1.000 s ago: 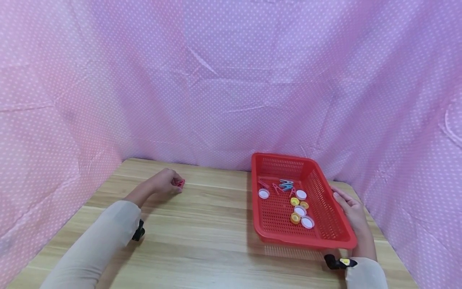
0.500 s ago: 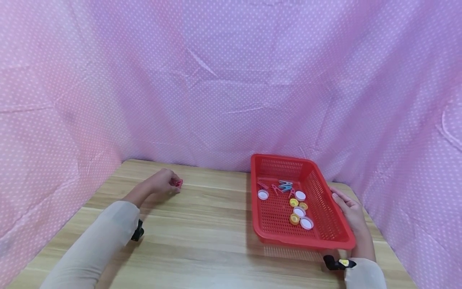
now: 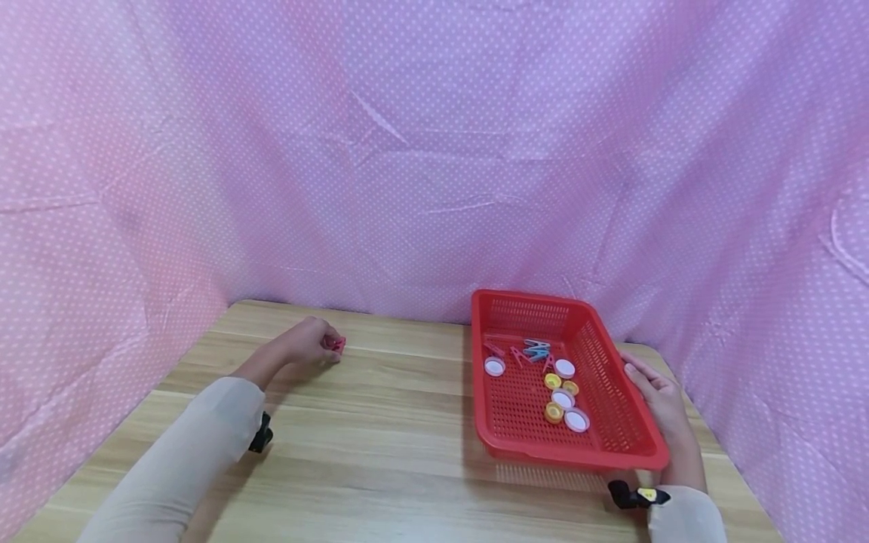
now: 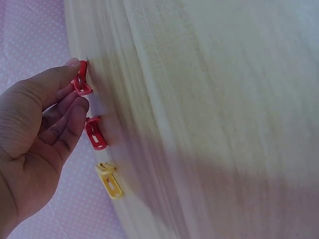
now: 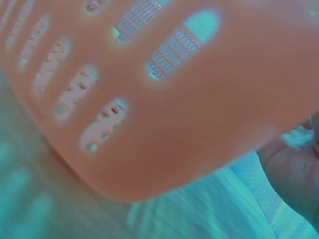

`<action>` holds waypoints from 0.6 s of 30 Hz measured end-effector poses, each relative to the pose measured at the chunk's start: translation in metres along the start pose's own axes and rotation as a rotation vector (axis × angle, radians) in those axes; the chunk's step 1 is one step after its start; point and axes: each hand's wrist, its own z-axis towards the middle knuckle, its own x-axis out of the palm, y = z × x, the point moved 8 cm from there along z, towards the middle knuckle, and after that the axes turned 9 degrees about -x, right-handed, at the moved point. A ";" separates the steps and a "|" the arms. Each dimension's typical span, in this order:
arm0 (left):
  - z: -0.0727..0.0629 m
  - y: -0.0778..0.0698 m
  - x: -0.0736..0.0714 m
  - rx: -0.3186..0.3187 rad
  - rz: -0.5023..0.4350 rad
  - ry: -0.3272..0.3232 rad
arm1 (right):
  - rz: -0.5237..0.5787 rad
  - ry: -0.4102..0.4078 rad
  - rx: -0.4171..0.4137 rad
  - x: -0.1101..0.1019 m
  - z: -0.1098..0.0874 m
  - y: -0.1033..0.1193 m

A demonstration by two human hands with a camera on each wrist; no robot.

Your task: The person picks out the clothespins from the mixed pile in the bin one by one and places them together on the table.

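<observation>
My left hand is over the far left part of the wooden table, with a small red clothespin at its fingertips. In the left wrist view, the thumb and fingers pinch that clothespin. Beside it, along the table edge in that view, are another red clothespin and a yellow clothespin. My right hand grips the right side of a red plastic basket, thumb on the rim. Up close, the right wrist view is mostly filled by the basket's slotted wall.
Inside the basket lie pink clothespins, blue clothespins, several white caps and yellow caps. Pink dotted cloth hangs behind and beside the wooden table.
Almost nothing differs. The left hand stays at the red clothespin, which shifts only slightly at the fingertips, and the right hand keeps its grip on the basket.
</observation>
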 end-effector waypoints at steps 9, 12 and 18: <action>0.012 -0.028 -0.011 -0.011 -0.072 0.039 | -0.010 0.001 -0.004 -0.001 0.001 -0.001; 0.021 -0.048 -0.016 -0.013 -0.038 0.030 | -0.004 0.005 -0.002 -0.001 0.002 -0.002; 0.041 -0.090 -0.022 0.080 0.066 -0.027 | -0.007 0.003 -0.006 -0.002 0.003 -0.002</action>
